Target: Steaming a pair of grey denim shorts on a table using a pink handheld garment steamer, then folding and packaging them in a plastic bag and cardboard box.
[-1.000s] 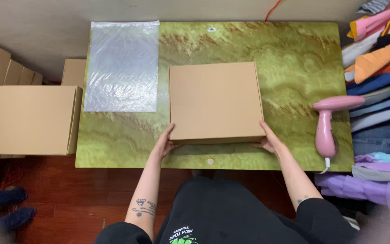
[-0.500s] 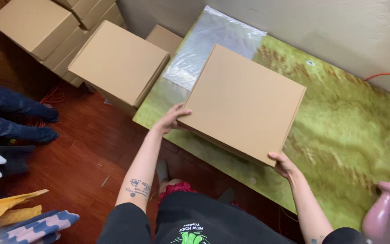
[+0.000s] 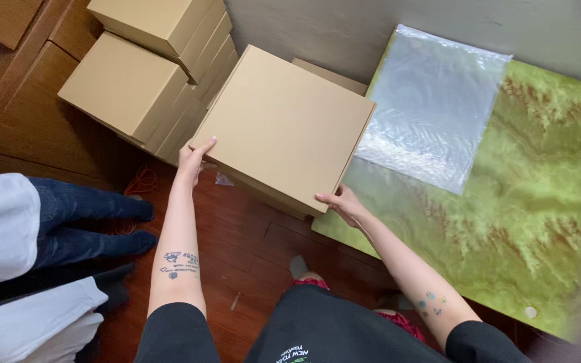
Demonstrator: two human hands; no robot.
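Box [image 3: 284, 128] (flat, brown) gripped off table edge [image 3: 344, 235].

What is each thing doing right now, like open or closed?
Flat cardboard box: closed, held past the table's edge.
Left hand: gripping the box's left corner.
Right hand: gripping its near corner.
Stacked boxes: closed, piled on the floor.
Plastic bag: lying flat on the green table.
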